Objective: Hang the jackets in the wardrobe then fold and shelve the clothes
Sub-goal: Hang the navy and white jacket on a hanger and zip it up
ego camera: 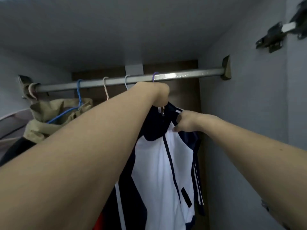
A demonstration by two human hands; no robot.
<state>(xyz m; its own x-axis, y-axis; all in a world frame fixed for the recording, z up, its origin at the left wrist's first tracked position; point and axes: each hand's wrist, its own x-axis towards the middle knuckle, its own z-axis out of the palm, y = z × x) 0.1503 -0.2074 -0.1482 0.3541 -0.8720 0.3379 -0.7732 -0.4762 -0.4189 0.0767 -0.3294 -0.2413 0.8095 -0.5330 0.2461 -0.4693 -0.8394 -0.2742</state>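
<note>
A navy and white track jacket (159,156) hangs below the metal wardrobe rail (182,74) on a purple hanger (155,76) whose hook sits over the rail. My left hand (159,95) grips the hanger's neck at the jacket's collar, just under the rail. My right hand (184,121) pinches the jacket's right shoulder fabric beside the collar. The hanger's body is hidden inside the jacket.
Further left on the rail hang a blue hanger (79,90) with a khaki garment (49,117), a pink hanger (105,87) and a white hanger (126,81). The grey wardrobe wall (240,113) stands close on the right, with a door hinge (274,37) above.
</note>
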